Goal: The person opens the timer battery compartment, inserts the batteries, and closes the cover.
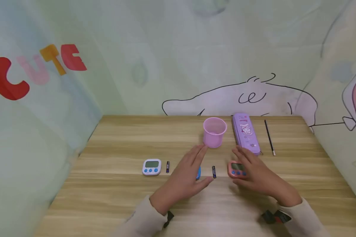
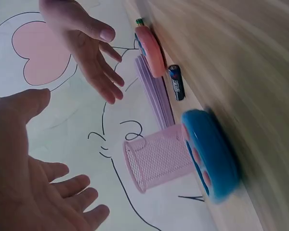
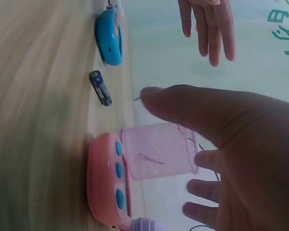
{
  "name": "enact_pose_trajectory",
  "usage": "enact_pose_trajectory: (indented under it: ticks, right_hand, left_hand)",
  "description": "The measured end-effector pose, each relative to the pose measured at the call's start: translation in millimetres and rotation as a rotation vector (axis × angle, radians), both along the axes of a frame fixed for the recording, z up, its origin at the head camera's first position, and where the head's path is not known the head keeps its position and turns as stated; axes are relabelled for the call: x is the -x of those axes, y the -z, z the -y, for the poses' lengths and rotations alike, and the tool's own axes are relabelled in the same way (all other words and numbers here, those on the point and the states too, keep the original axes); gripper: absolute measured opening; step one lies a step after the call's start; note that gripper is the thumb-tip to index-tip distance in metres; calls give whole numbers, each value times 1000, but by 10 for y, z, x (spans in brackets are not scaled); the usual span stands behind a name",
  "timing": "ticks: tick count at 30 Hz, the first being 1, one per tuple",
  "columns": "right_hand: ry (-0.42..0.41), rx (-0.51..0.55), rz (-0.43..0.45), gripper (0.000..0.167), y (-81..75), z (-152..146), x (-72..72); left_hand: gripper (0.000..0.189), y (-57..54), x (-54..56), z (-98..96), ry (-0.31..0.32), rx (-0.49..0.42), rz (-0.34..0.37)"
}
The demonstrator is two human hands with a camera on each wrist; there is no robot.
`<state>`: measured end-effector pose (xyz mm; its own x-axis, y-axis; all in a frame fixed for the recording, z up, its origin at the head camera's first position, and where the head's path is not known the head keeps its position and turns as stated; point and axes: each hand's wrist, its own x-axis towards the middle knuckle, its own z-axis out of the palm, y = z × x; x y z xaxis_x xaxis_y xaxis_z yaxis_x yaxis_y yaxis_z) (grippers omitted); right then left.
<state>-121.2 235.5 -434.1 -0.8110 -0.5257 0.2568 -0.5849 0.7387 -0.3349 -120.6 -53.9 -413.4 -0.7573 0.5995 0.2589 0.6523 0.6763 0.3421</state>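
Observation:
My left hand (image 1: 185,174) hovers over the table with its fingers straight and thumb apart, holding nothing. Beneath it lies a blue timer (image 2: 212,154), mostly hidden from the head view. The right hand (image 1: 256,171) is likewise straight-fingered and holds nothing, over a pink timer (image 1: 235,169) with blue buttons. Between the hands a small dark battery (image 1: 214,171) lies on the wood. To the left are a white timer (image 1: 151,167) with a grey screen and a second battery (image 1: 167,167).
A pink mesh pen cup (image 1: 213,135) stands upright behind the hands. Right of it lie a purple pencil case (image 1: 245,133) and a dark pencil (image 1: 270,137). The wooden table (image 1: 112,197) meets a printed cloth backdrop (image 1: 154,59) at its back edge.

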Motion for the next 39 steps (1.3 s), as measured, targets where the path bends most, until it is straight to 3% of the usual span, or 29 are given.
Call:
enact_pose_trajectory:
  ticks: [7, 13, 19, 25, 39]
  right_hand:
    - [35, 2, 154, 91, -14, -82, 8]
    - [33, -13, 206, 87, -16, -116, 31]
    - [39, -30, 210, 81, 12, -139, 80]
    - [50, -32, 253, 77, 53, -181, 89]
    - [45, -32, 229, 69, 114, -193, 95]
  left_hand:
    - [88, 25, 86, -302, 57, -5, 75]
    - [83, 87, 152, -586, 104, 8, 129]
    - [86, 114, 238, -789, 66, 18, 193]
    - [86, 166, 301, -937, 75, 63, 273]
    - [83, 360, 339, -1095, 4, 120, 278]
